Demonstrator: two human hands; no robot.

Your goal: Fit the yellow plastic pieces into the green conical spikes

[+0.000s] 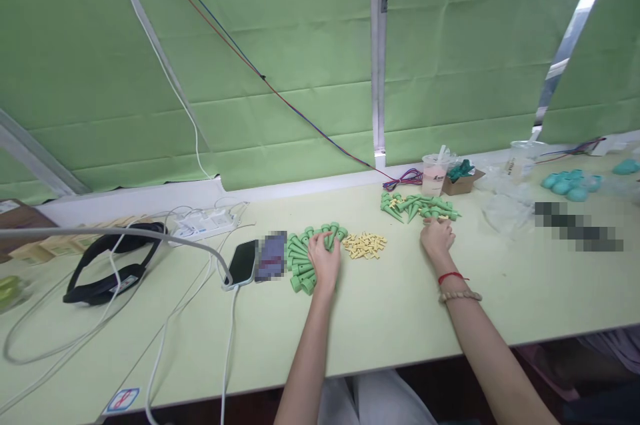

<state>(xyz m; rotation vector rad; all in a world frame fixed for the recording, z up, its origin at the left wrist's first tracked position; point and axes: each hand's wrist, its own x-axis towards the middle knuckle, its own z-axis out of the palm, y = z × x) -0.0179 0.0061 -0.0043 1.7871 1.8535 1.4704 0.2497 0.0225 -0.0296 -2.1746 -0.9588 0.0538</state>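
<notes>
My left hand (325, 259) is closed on a green cone-shaped spike (331, 238) at the right side of a fanned-out group of similar spikes (299, 258). Just right of that hand lies a heap of small pale-yellow plastic pieces (367, 245). At the front edge of a second pile of green spikes (420, 205), my right hand (437, 238) has its fingers curled together. Bits of yellow show among that pile and near these fingertips; what the fingers hold, if anything, is hidden.
Left of the spikes are a phone (243, 262) on a cable, a power strip (210, 223) and a black headband-like strap (113, 265). Behind the right pile stand a drink cup (434, 175) and a small cardboard box (463, 183). Clear plastic bags (507, 208) and teal rounded pieces (571, 183) lie farther right.
</notes>
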